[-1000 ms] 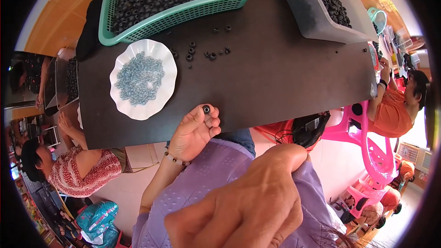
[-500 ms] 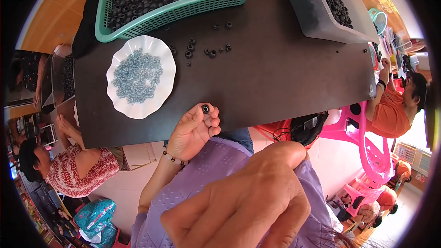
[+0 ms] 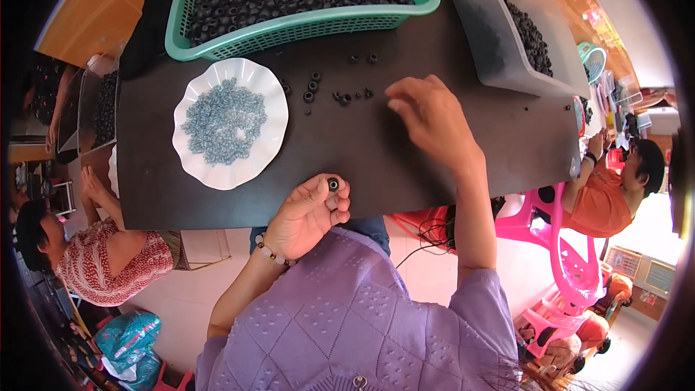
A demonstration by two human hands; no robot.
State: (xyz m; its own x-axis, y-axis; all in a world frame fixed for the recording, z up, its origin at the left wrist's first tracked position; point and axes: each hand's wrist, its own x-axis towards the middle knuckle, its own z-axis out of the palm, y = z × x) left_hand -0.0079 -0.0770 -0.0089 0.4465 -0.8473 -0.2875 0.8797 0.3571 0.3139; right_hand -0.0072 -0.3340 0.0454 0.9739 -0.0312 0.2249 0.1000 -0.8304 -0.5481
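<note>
My left hand [image 3: 298, 216] is raised at the near table edge, thumb and fingertips pinching a small round black piece [image 3: 333, 184] with a pale ring around its hole. My right hand [image 3: 436, 119] hovers over the dark table [image 3: 362, 163], its thumb and fingers apart and slightly bent, with nothing visible between them. Just left of its fingertips lie several loose black pieces [image 3: 346, 99]. A scalloped white plate [image 3: 277, 112] to the left bears a heap of small clear bluish pieces [image 3: 217, 119].
A green basket [image 3: 304, 29] full of black ring-like pieces stands at the back left. At the back right is a translucent bin [image 3: 486, 43] with more of them. People sit at both sides, and a pink chair [image 3: 572, 268] stands at the right.
My right hand has gone from close in front of the camera out over the table, beside the loose pieces. My left hand keeps its pinch on the black piece.
</note>
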